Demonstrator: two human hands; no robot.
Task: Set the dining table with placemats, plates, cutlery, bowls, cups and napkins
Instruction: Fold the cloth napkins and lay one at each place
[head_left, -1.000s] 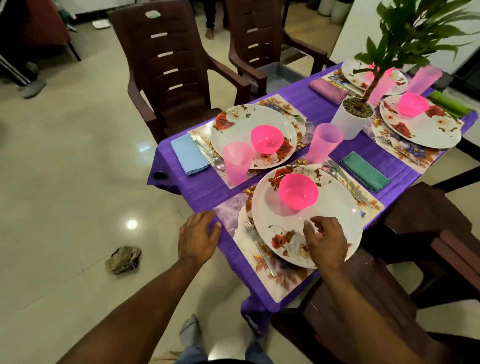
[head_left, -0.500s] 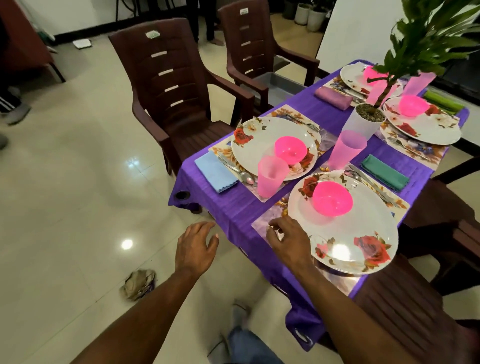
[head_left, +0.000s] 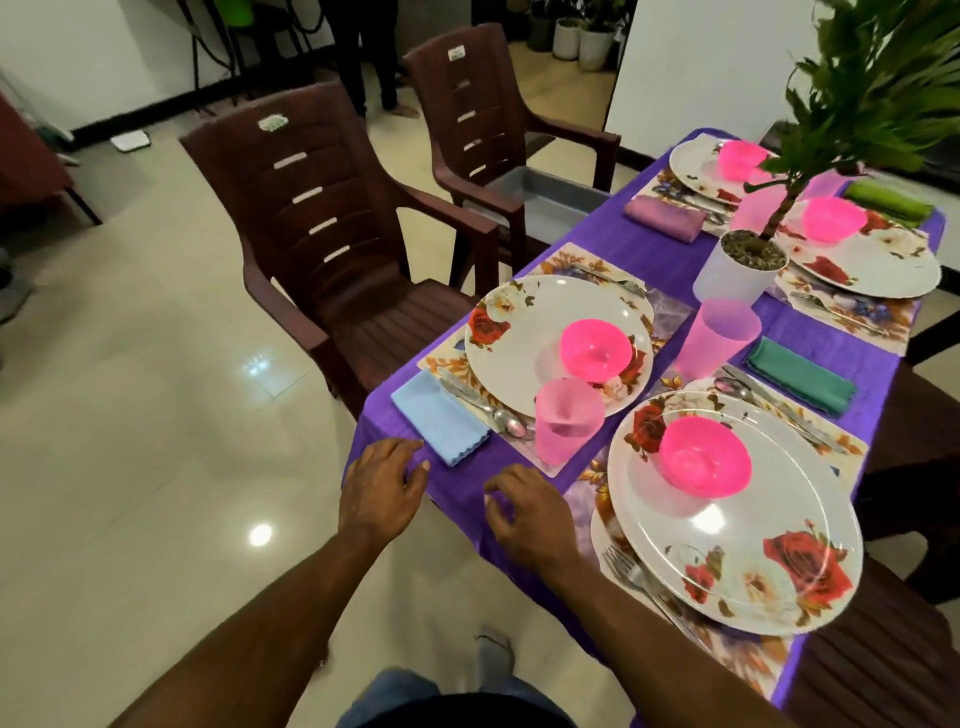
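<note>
The fingers (head_left: 415, 470) of the left hand (head_left: 382, 486) are spread and relaxed on the purple cloth at the desk's near corner, just short of the blue napkin (head_left: 439, 418), holding nothing; half a second ago this hand hung off the edge over the floor. The right hand (head_left: 530, 512) has come off the rim of the near plate (head_left: 737, 525), which it was touching then, and now rests beside it on the cloth with fingers loosely curled and empty. The near plate sits on its placemat (head_left: 587, 486) and carries a pink bowl (head_left: 706, 456), which looks empty; a fork (head_left: 631, 569) lies at its left edge. The second plate (head_left: 524, 338) also holds an empty-looking pink bowl (head_left: 596, 347), with a pink cup (head_left: 563, 421) standing at its near rim and a spoon (head_left: 506, 418) beside the blue napkin. A second pink cup (head_left: 719, 338) stands between the settings, near the green napkin (head_left: 800, 376) and the white plant pot (head_left: 743, 267).
</note>
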